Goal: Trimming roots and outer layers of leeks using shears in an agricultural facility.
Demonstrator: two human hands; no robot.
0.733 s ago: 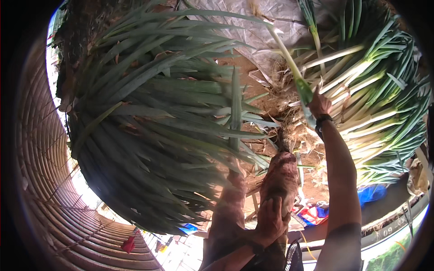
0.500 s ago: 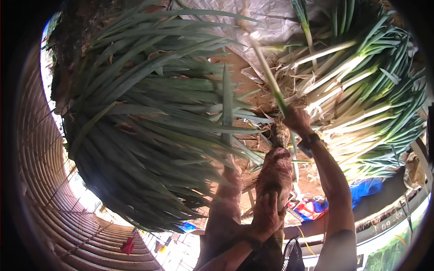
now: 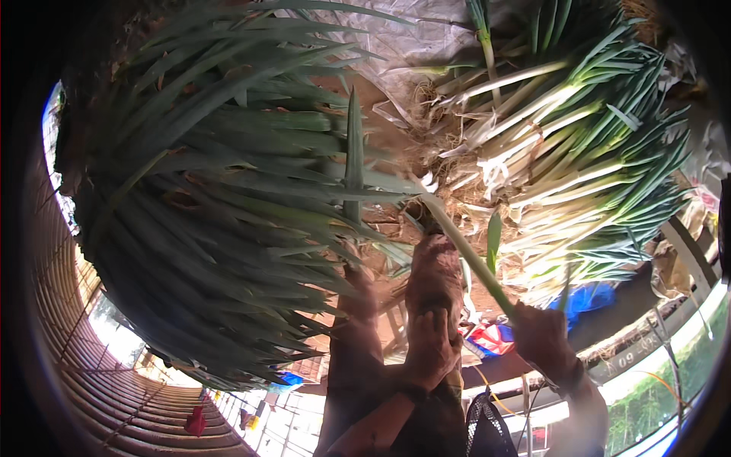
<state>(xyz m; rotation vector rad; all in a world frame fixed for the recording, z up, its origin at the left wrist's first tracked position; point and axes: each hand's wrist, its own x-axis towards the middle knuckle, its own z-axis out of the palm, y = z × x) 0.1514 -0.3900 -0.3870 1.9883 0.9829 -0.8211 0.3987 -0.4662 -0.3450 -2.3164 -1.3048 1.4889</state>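
My right hand point(image 3: 542, 339) is closed round the green part of a long green onion point(image 3: 474, 259). The stalk slants up and left from my fist, its pale end over the middle of the picture, above my bare leg point(image 3: 432, 278). A green leaf point(image 3: 494, 242) stands up close beside it. My left hand point(image 3: 431, 349) lies on that same leg, fingers bent over it, with nothing visible in them. At the left is a big heap of green onions point(image 3: 205, 198), mostly dark leaves. At the right spreads a pile of green onions point(image 3: 548, 164), white stems and roots toward the middle.
A pale plastic sheet point(image 3: 426, 34) covers ground at the far side. Reddish soil point(image 3: 381, 99) shows between the piles. Blue netting point(image 3: 586, 303) lies beyond my right hand, near a red and blue bag point(image 3: 491, 339). A ribbed wall point(image 3: 68, 343) curves along the left.
My right hand has drawn nearer and lower with the green onion, so its pale end has come down toward the middle. My left hand stays on the leg. The view has shifted slightly.
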